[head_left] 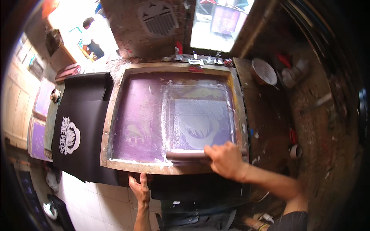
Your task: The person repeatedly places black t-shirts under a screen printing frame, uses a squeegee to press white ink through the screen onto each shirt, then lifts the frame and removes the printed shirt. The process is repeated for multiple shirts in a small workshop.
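Note:
A wooden screen-printing frame [107,134] with purple mesh lies in the middle, a pale printing area with a faint head design on its right half. My right hand [225,161] is closed on a dark squeegee [183,154] lying across the lower part of that area, with white ink along it. My left hand [139,184] grips at the front edge of the frame from below, fingertips partly hidden there. Clamps [195,61] hold the frame's back edge. Left of it lie black sheets [86,127], one printed in white with a head design and lettering.
Smaller purple screens [38,134] stand at the far left. A white bucket [264,71], bottles and a tape roll [295,151] sit on the right. A board [137,42] with a white design stands behind. Another person [92,40] is in the bright doorway at upper left.

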Tool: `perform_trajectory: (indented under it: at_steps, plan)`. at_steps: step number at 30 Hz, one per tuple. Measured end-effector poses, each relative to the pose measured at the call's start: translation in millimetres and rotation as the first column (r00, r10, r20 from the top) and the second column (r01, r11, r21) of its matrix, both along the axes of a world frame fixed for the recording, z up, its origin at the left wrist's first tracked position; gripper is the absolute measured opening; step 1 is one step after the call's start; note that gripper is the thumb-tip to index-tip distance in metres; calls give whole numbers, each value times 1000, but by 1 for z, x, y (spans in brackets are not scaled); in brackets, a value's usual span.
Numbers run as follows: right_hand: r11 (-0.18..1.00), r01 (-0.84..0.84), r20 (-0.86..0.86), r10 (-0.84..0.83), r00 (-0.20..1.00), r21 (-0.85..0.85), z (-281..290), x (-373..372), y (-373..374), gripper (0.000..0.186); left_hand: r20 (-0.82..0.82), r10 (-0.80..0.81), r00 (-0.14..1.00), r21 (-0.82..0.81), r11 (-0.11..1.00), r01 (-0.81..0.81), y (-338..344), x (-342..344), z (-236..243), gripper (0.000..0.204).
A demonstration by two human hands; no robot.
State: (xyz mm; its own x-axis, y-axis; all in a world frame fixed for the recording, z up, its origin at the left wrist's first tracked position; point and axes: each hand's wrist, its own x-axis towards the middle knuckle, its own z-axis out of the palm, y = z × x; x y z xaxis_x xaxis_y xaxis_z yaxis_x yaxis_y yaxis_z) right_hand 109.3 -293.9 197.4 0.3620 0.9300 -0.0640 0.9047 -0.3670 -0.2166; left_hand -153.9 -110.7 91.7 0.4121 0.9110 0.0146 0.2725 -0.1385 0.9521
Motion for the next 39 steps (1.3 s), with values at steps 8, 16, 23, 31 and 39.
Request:
perform_trajectory:
  at_steps: [8, 16, 23, 31, 39]
  plan:
    - [928, -106, 427, -61, 902, 357, -38, 143, 101, 11, -45, -17, 999, -203, 979, 8, 10, -8, 2, 52]
    - [967, -163, -291, 101, 951, -197, 12, 110, 82, 43, -38, 65, 997, -407, 910, -75, 23, -1, -1, 44]
    - [995, -44, 279, 18, 960, 88, 0, 187, 135, 25, -36, 112, 993, -424, 898, -117, 21, 6, 10, 43]
    - [980, 123, 231, -158, 960, 159, -30, 198, 121, 29, -95, 138, 986, -394, 905, -164, 19, 7, 7, 47]
    - [926, 349, 267, -376, 887, 143, -27, 4, 29, 12, -103, 139, 985, -394, 903, -168, 18, 9, 6, 47]
